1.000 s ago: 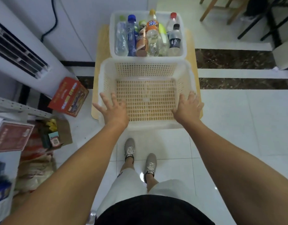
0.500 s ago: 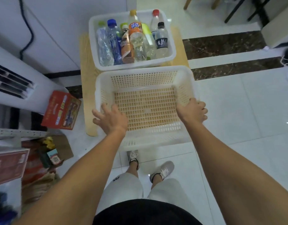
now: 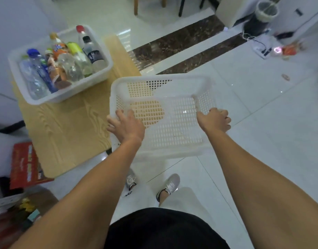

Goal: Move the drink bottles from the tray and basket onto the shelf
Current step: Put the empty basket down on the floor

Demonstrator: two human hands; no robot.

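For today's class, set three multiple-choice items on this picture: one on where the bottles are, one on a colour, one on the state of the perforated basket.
1. Where are the drink bottles?
A. In the solid white tray on the wooden table
B. In the perforated basket
C. On the floor tiles

2. What colour is the cap of the bottle at the far corner of the tray?
A. Green
B. Red
C. Black

3. What is the state of the perforated basket?
A. Full and resting on the table
B. Upside down on the floor
C. Empty and held by both hands

Answers:
1 A: the bottles stand packed in the tray on the wooden table.
2 B: the red cap shows at the far corner.
3 C: the left hand and right hand grip the sides of the basket, and only its bare mesh shows inside.
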